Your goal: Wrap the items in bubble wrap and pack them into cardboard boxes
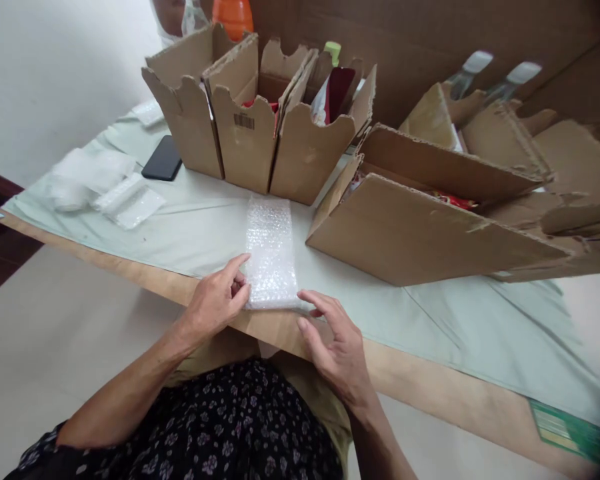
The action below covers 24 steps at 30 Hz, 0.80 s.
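Note:
A flat bubble wrap bag [271,253] lies on the cloth-covered table in front of me, its near end close to the table's front edge. Along its left side rests my left hand [220,293], index finger stretched out to the bag's edge and the other fingers curled loosely. My right hand [335,337] is at the bag's lower right corner, thumb and fingers apart, with a fingertip touching or almost touching it. Neither hand grips anything that I can see.
Several cardboard bins [245,140] stand at the back, holding packets. A wide cardboard box [430,227] is on the right. To the left lie a black phone [163,159] and more bubble wrap bags [130,200]. Bottles [475,63] stand behind.

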{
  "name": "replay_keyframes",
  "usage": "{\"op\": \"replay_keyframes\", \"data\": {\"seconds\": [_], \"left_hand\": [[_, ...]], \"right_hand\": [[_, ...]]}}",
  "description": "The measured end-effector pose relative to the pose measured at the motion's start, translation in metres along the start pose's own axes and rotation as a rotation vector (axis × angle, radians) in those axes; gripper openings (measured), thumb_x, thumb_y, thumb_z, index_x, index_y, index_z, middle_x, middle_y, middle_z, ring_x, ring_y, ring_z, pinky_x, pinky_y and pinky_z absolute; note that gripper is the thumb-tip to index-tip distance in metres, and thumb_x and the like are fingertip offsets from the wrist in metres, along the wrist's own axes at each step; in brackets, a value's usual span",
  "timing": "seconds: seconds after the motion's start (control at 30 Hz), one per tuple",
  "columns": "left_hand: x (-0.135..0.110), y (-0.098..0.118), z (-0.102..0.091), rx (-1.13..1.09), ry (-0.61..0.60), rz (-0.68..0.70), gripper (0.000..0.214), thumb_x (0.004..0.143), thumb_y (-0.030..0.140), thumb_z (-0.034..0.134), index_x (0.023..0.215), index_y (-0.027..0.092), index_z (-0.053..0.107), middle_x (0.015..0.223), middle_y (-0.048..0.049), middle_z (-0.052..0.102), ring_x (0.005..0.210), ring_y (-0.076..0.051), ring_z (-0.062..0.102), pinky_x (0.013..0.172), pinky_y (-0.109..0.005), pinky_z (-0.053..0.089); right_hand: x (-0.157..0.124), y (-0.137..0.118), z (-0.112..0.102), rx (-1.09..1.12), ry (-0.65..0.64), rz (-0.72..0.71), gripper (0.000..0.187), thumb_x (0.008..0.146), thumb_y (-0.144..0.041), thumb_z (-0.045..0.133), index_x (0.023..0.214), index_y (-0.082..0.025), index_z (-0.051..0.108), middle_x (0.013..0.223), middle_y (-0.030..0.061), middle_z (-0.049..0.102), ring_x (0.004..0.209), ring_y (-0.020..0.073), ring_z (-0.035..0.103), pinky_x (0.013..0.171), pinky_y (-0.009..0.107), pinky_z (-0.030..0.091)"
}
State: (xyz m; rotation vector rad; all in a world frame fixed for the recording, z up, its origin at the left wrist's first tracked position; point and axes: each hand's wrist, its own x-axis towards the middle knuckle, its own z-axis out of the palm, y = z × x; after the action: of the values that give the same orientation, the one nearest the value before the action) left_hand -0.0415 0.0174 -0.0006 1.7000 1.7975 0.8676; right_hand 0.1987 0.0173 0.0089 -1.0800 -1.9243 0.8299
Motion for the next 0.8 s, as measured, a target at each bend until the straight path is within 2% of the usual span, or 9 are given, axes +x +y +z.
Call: {"op": "replay_keyframes", "data": {"seconds": [0.1, 0.2, 0.3, 0.4, 0.47, 0.53, 0.6, 0.73, 0.8], "left_hand": [[0.001, -0.004, 0.003, 0.126, 0.015, 0.016, 0.056, 0.088, 0.02, 0.058, 0.144, 0.017, 0.056, 0.08, 0.0027, 0.072, 0.064, -0.015, 0.062, 0.067, -0.03, 0.049], [-0.003, -0.004, 0.003, 0.21, 0.107, 0.076, 0.054, 0.09, 0.02, 0.061, 0.144, 0.019, 0.054, 0.082, 0.0019, 0.071, 0.069, -0.017, 0.064, 0.069, -0.031, 0.052], [-0.013, 0.001, -0.002, 0.244, 0.205, 0.255, 0.049, 0.094, 0.026, 0.064, 0.141, 0.018, 0.055, 0.105, -0.0076, 0.072, 0.095, -0.024, 0.068, 0.087, -0.04, 0.057], [-0.029, 0.009, -0.006, 0.223, 0.108, 0.439, 0.045, 0.095, 0.027, 0.067, 0.139, 0.018, 0.057, 0.129, -0.0147, 0.069, 0.121, -0.03, 0.063, 0.103, -0.05, 0.054], [-0.038, 0.012, -0.005, 0.173, 0.022, 0.482, 0.036, 0.097, 0.02, 0.063, 0.133, 0.019, 0.062, 0.122, -0.0119, 0.073, 0.115, -0.028, 0.067, 0.099, -0.047, 0.056], [-0.042, 0.012, -0.002, 0.105, 0.005, 0.448, 0.03, 0.098, 0.014, 0.058, 0.127, 0.019, 0.066, 0.107, -0.0084, 0.077, 0.1, -0.024, 0.07, 0.091, -0.042, 0.059], [-0.042, 0.011, 0.001, 0.046, 0.025, 0.366, 0.029, 0.098, 0.014, 0.056, 0.124, 0.017, 0.068, 0.102, -0.008, 0.078, 0.092, -0.021, 0.071, 0.085, -0.039, 0.06], [-0.031, 0.007, 0.005, 0.02, 0.037, 0.218, 0.032, 0.098, 0.02, 0.057, 0.127, 0.015, 0.069, 0.103, -0.009, 0.079, 0.082, -0.019, 0.071, 0.081, -0.037, 0.061], [-0.024, 0.005, 0.007, 0.031, 0.029, 0.187, 0.034, 0.097, 0.021, 0.057, 0.129, 0.016, 0.069, 0.106, -0.0095, 0.079, 0.082, -0.02, 0.071, 0.081, -0.038, 0.061]], "right_hand": [[0.002, 0.012, 0.004, -0.313, -0.107, -0.182, 0.045, 0.096, -0.011, 0.058, 0.139, -0.025, 0.062, 0.143, 0.0115, 0.068, 0.136, 0.0304, 0.059, 0.107, 0.054, 0.055], [0.011, 0.023, 0.014, -0.487, -0.187, -0.26, 0.042, 0.095, -0.006, 0.054, 0.133, -0.021, 0.067, 0.148, 0.0143, 0.064, 0.141, 0.0335, 0.056, 0.102, 0.054, 0.057], [0.019, 0.026, 0.017, -0.53, -0.193, -0.312, 0.038, 0.096, -0.003, 0.051, 0.124, -0.021, 0.071, 0.14, 0.013, 0.071, 0.134, 0.0311, 0.063, 0.097, 0.049, 0.057], [0.022, 0.019, 0.01, -0.461, -0.205, -0.319, 0.035, 0.099, -0.004, 0.05, 0.119, -0.021, 0.072, 0.126, 0.0105, 0.078, 0.119, 0.0264, 0.071, 0.094, 0.044, 0.056], [0.022, 0.011, 0.005, -0.389, -0.242, -0.277, 0.029, 0.103, -0.009, 0.05, 0.117, -0.021, 0.072, 0.112, 0.0081, 0.081, 0.103, 0.0233, 0.074, 0.09, 0.041, 0.056], [0.022, 0.005, 0.002, -0.329, -0.278, -0.214, 0.025, 0.105, -0.016, 0.051, 0.117, -0.021, 0.073, 0.104, 0.0062, 0.082, 0.092, 0.0216, 0.074, 0.087, 0.039, 0.057], [0.021, 0.002, 0.001, -0.282, -0.265, -0.156, 0.024, 0.106, -0.021, 0.052, 0.12, -0.022, 0.072, 0.107, 0.0066, 0.082, 0.092, 0.0215, 0.075, 0.086, 0.039, 0.058], [0.012, 0.002, 0.002, -0.293, 0.015, -0.172, 0.028, 0.102, -0.02, 0.057, 0.127, -0.025, 0.069, 0.117, 0.0099, 0.077, 0.104, 0.0246, 0.073, 0.089, 0.043, 0.058], [0.007, 0.003, 0.004, -0.348, 0.054, -0.25, 0.03, 0.099, -0.016, 0.06, 0.126, -0.026, 0.069, 0.121, 0.0106, 0.076, 0.11, 0.027, 0.071, 0.092, 0.046, 0.056]]}}
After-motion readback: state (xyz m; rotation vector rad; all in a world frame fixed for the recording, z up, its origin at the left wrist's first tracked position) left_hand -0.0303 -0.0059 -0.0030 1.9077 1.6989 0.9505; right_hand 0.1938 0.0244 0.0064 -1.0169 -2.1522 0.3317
